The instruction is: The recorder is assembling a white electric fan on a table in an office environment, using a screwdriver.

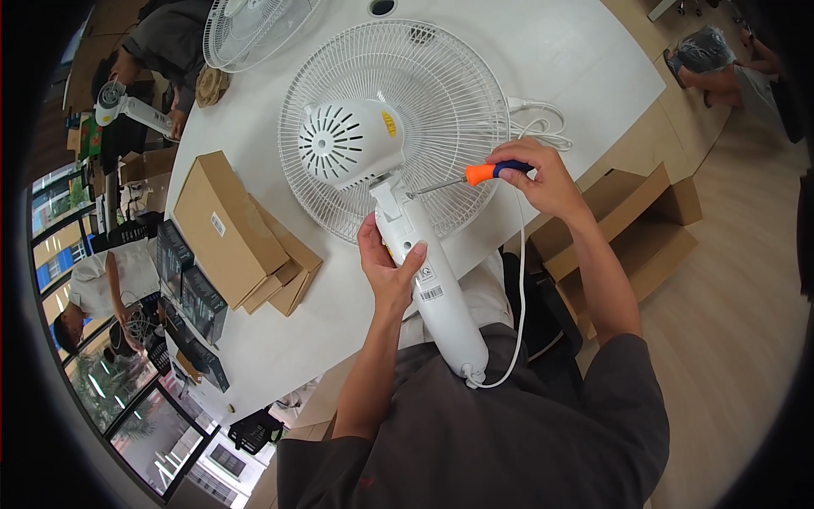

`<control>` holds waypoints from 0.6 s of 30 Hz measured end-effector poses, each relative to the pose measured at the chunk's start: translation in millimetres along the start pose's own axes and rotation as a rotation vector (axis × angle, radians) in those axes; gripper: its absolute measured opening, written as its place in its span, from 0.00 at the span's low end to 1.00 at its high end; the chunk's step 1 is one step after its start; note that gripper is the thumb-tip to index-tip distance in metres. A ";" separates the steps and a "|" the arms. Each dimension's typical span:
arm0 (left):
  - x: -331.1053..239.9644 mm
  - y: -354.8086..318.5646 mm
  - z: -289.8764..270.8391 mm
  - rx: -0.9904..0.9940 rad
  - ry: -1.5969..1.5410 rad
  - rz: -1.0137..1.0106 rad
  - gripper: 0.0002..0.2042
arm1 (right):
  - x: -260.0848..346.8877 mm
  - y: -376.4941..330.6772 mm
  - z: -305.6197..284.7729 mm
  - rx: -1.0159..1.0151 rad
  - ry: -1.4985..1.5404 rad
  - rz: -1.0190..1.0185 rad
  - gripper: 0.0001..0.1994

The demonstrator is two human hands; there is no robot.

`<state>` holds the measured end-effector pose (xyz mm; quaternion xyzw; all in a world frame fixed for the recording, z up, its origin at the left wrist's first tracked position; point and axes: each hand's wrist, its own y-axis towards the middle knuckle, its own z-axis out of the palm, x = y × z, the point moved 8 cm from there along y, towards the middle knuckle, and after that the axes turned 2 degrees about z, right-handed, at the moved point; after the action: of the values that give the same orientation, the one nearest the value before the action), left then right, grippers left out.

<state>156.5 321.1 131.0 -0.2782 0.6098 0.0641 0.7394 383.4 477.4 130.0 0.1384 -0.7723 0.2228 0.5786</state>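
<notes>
A white electric fan lies on the table, its wire grille (458, 93) down and the slotted motor housing (339, 144) facing up. My left hand (388, 265) is wrapped round the fan's white neck (441, 314), thumb on top. In my right hand (543, 176) is a screwdriver (482, 173) with an orange and dark blue handle. Its metal shaft slants down to the left, and the tip meets the joint between neck and motor housing. Any screw there is too small to make out. From the neck's lower end a white cord (519, 322) loops up past my right wrist.
Brown cardboard boxes (225, 229) lie on the white table (280, 348) at left, beside dark printed boxes (199, 301). An open carton (627, 229) stands right of the table. The plug and coiled cord (543, 119) lie beyond my right hand. Other people work at far left; another grille (254, 34) lies behind.
</notes>
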 end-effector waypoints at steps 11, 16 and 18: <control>-4.8 3.1 2.9 0.026 -0.011 0.029 0.40 | -6.4 0.2 4.0 0.031 -0.001 0.041 0.13; -3.7 3.4 1.7 0.033 -0.019 0.044 0.40 | -7.4 10.0 4.2 0.089 0.020 0.002 0.12; -4.4 3.1 2.0 0.034 -0.020 0.047 0.40 | -21.8 13.7 7.9 0.174 0.080 0.121 0.10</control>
<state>155.8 325.7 134.2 -0.2504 0.6099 0.0740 0.7482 376.7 484.2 104.7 0.1323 -0.7333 0.3291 0.5801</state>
